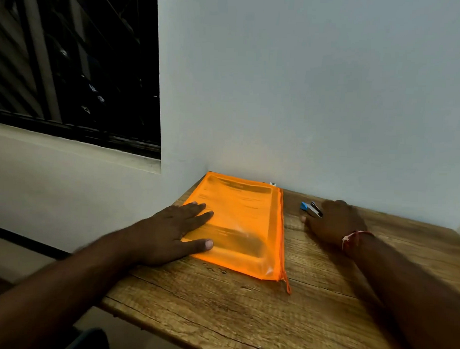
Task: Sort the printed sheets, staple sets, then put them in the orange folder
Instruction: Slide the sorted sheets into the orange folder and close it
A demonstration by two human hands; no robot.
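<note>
Two hands on table [244, 318]: left hand [169, 232] flat, spread, steadying folder [243, 219], sheets [238, 198] inside; right hand [334, 225] curled round stapler [311, 209], likely setting it aside.

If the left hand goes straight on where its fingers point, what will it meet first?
The left hand lies flat on the orange folder; going on, it would probably reach the zipper edge first. The stapler seems off that line.

No text can be read: dark printed lines show through the orange folder [237, 221] at the far left corner of the table [244, 318], all blurred.
</note>
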